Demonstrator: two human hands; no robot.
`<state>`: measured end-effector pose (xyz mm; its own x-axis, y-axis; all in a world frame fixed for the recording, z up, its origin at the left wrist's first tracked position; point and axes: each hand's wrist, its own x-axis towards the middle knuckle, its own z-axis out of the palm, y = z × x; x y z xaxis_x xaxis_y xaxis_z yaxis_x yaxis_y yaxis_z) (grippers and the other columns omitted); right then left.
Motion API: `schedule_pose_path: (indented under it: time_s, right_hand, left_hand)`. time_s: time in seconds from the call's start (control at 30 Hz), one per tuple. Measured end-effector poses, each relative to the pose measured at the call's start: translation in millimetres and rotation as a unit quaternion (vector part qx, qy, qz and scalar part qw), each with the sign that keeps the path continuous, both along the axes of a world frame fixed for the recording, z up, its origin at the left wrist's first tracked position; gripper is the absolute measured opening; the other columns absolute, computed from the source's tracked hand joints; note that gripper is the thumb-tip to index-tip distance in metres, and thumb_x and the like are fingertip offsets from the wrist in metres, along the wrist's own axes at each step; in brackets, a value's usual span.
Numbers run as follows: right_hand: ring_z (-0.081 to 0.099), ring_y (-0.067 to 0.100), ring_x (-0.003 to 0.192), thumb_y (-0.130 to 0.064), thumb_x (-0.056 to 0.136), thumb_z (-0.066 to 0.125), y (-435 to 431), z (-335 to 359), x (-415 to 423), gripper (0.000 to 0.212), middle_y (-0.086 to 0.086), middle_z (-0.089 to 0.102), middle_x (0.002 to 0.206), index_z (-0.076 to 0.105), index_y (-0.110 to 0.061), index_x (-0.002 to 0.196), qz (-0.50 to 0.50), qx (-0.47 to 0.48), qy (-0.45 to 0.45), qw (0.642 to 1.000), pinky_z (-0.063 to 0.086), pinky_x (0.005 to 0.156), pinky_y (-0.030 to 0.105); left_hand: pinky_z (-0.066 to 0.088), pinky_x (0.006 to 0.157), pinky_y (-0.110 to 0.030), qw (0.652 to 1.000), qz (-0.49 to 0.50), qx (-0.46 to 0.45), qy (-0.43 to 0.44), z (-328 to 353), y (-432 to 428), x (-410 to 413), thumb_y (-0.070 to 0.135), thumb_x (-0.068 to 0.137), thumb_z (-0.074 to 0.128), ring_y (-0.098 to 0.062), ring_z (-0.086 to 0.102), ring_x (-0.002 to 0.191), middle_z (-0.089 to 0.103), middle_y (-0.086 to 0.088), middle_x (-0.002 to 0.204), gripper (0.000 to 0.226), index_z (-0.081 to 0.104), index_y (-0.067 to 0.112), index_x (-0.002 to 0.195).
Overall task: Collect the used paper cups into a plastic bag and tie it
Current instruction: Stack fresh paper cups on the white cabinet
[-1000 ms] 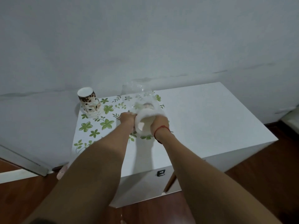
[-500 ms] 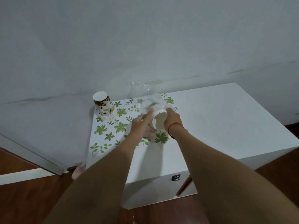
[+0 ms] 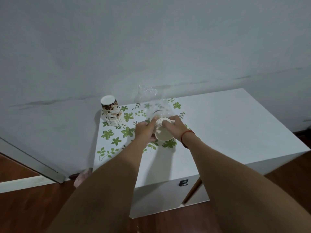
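Observation:
A stack of nested paper cups point(image 3: 163, 134) lies on its side, its open mouth towards me, partly inside a clear plastic bag point(image 3: 152, 100) that trails back to the wall. My right hand point(image 3: 175, 126) grips the stack from the right and top. My left hand point(image 3: 146, 132) pinches the bag's edge against the left side of the stack. A second stack of upside-down cups point(image 3: 111, 113) with a brown bean pattern stands at the table's far left corner.
The white table point(image 3: 227, 132) has a green flower-patterned mat point(image 3: 117, 140) on its left part. A grey wall rises right behind it. Brown wooden floor lies below, with a drawer latch point(image 3: 183, 182) on the table's front.
The stack in my hands has tilted so more of its ribbed rims show, and my left fingers have closed in on the bag's edge beside it.

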<state>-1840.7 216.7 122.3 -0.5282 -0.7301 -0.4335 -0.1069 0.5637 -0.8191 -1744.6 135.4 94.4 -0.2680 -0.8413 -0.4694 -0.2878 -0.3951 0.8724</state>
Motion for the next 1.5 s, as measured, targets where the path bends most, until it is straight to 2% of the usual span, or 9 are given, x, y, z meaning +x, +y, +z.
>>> schedule_pose_path:
  time_s: [0.13,0.23,0.3,0.4,0.5,0.67,0.83,1.27,1.5]
  right_hand:
    - [0.053,0.024,0.088,-0.043,0.07,0.044,-3,2,-3,0.037,0.004,0.053,0.097,0.05,-0.017,0.095,-0.063,-0.02,-0.027,0.997,0.049,0.09,0.038]
    - [0.061,0.027,0.106,-0.041,0.059,0.058,-2,-9,-1,0.077,0.004,0.057,0.122,0.038,-0.029,0.132,-0.019,-0.001,-0.013,1.0,0.055,0.09,0.046]
    - [0.062,0.028,0.107,-0.043,0.053,0.062,4,-14,7,0.099,0.004,0.056,0.128,0.019,-0.041,0.143,0.005,0.013,-0.032,0.999,0.057,0.085,0.047]
    - [0.063,0.028,0.107,-0.044,0.058,0.073,12,-13,15,0.118,0.003,0.056,0.129,-0.004,-0.043,0.147,0.044,0.05,-0.047,0.997,0.058,0.082,0.043]
    - [0.064,0.028,0.106,-0.051,0.036,0.08,19,-12,21,0.131,0.003,0.055,0.13,0.005,-0.043,0.143,0.089,0.085,-0.019,0.992,0.059,0.081,0.048]
    - [0.067,0.027,0.097,-0.046,0.036,0.087,26,-7,37,0.116,0.005,0.06,0.119,0.032,-0.021,0.134,0.094,0.098,-0.011,0.991,0.06,0.076,0.049]
    - [0.065,0.033,0.104,-0.023,0.064,0.084,22,5,57,0.122,0.016,0.055,0.13,-0.006,-0.029,0.147,0.156,0.12,-0.058,0.979,0.059,0.078,0.045]
    - [0.067,0.021,0.096,-0.025,0.055,0.088,-64,67,94,0.061,0.0,0.07,0.104,0.065,-0.016,0.111,0.205,-0.055,0.031,0.977,0.059,0.078,0.039]
    - [0.058,0.023,0.112,-0.027,0.046,0.092,-143,99,106,0.099,0.005,0.055,0.123,0.042,-0.012,0.13,0.163,-0.199,0.193,0.947,0.051,0.096,0.04]
  left_hand:
    - [0.062,0.07,-0.043,0.999,-0.049,-0.011,0.007,-11,3,10,0.039,0.089,0.064,-0.032,0.071,0.09,0.068,-0.017,0.112,0.023,0.057,0.018,0.094]
    - [0.06,0.079,-0.043,0.997,-0.065,0.034,0.033,-7,10,18,0.03,0.093,0.056,-0.025,0.069,0.096,0.065,-0.008,0.122,0.034,0.056,0.031,0.127]
    - [0.06,0.066,-0.036,0.993,-0.089,0.064,0.042,2,16,25,0.023,0.093,0.05,-0.018,0.067,0.084,0.064,-0.004,0.121,0.045,0.048,0.037,0.137]
    - [0.057,0.066,-0.035,0.989,-0.123,0.076,0.009,8,25,35,0.024,0.089,0.046,-0.021,0.064,0.078,0.064,-0.008,0.112,0.033,0.056,0.028,0.12]
    - [0.053,0.069,-0.036,0.985,-0.127,0.112,-0.015,10,34,42,0.033,0.088,0.045,-0.023,0.06,0.076,0.063,-0.009,0.091,0.03,0.06,0.013,0.104]
    - [0.051,0.068,-0.033,0.982,-0.132,0.135,-0.018,12,43,62,0.033,0.092,0.044,-0.022,0.058,0.074,0.06,-0.007,0.084,0.025,0.059,0.014,0.092]
    - [0.049,0.077,-0.035,0.977,-0.171,0.111,-0.07,17,37,87,0.038,0.085,0.043,-0.026,0.059,0.093,0.062,-0.013,0.114,0.042,0.056,0.012,0.115]
    - [0.048,0.079,-0.032,0.999,-0.052,0.0,0.013,101,-33,129,0.051,0.09,0.039,-0.019,0.058,0.079,0.064,-0.006,0.091,0.036,0.063,0.024,0.09]
    - [0.051,0.082,-0.033,0.993,-0.002,-0.099,0.071,143,-105,122,0.061,0.085,0.054,-0.019,0.064,0.088,0.066,0.001,0.09,0.037,0.065,0.026,0.091]
